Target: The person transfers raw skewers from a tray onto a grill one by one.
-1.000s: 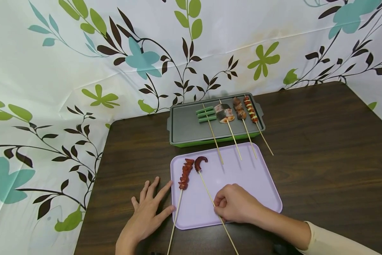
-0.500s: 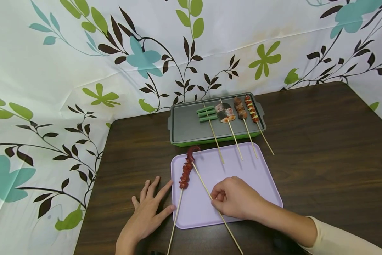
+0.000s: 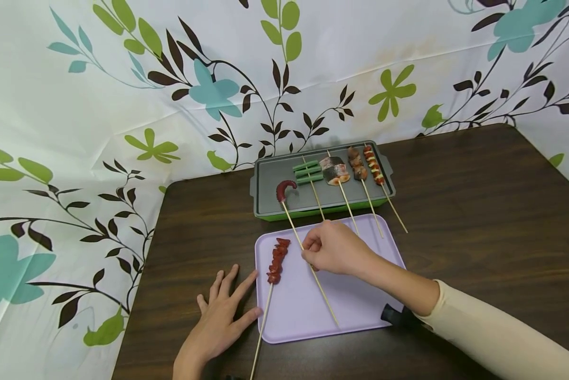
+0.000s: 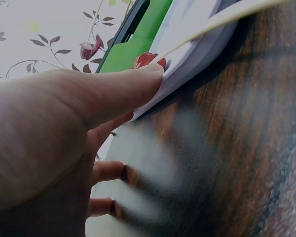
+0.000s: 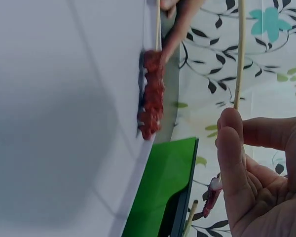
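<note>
My right hand [image 3: 337, 248] pinches the stick of an octopus tentacle skewer [image 3: 284, 191] between thumb and fingers. The dark red tentacle hangs over the left part of the grey grill plate [image 3: 270, 171], and the left wrist view shows it in the air. Fingers spread, my left hand [image 3: 220, 316] rests on the table, with its thumb and index finger at the left edge of the lilac tray [image 3: 303, 322]. A skewer of red meat pieces [image 3: 277, 261] lies along that side of the tray, its stick running over the front edge.
On the grill lie a green vegetable skewer [image 3: 308, 172], a fish slice skewer [image 3: 335, 170], a brown meat skewer [image 3: 357, 163] and a red-and-yellow skewer [image 3: 373, 164]. Their sticks stick out over the grill's front edge. A floral curtain [image 3: 313, 63] hangs behind the brown table [image 3: 479, 211].
My right hand has lifted the octopus tentacle skewer from the tray and carried it forward, past the red meat skewer, to over the grill. The left hand has stayed in place.
</note>
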The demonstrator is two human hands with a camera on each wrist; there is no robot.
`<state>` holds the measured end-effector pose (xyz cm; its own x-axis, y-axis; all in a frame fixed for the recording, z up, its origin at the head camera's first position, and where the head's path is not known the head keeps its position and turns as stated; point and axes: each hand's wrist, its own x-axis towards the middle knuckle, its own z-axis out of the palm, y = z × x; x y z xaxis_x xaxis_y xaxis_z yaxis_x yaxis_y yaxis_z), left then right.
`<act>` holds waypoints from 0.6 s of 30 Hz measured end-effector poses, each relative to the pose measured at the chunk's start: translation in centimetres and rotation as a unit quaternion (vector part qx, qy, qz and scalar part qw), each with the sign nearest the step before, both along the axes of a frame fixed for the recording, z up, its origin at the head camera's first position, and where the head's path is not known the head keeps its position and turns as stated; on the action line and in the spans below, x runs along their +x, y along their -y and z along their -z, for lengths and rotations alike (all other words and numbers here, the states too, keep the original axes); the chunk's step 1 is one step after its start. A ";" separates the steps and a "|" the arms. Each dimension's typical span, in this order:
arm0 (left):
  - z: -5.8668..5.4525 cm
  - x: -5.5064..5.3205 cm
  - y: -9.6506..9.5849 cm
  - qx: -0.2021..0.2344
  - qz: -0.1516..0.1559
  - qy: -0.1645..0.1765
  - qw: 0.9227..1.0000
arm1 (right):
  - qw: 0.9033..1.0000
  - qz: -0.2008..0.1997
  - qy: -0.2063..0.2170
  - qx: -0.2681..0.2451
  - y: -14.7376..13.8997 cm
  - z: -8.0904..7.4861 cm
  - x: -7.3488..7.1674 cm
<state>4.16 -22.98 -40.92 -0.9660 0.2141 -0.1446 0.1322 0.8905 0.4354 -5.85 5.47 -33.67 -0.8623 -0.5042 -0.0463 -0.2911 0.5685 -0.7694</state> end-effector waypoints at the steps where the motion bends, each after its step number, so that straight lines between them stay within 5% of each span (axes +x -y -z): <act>1: 0.0 0.0 0.0 -0.001 0.000 0.001 1.000 | 1.000 0.005 0.004 0.000 0.1 -0.2 -0.4; 10: 0.2 0.1 0.0 -0.006 -0.004 0.013 1.000 | 0.997 0.043 0.049 0.032 1.2 -0.7 -4.5; 18: 0.1 0.0 -0.1 -0.005 -0.005 0.017 1.000 | 0.995 0.060 0.057 0.047 1.8 -0.4 -6.0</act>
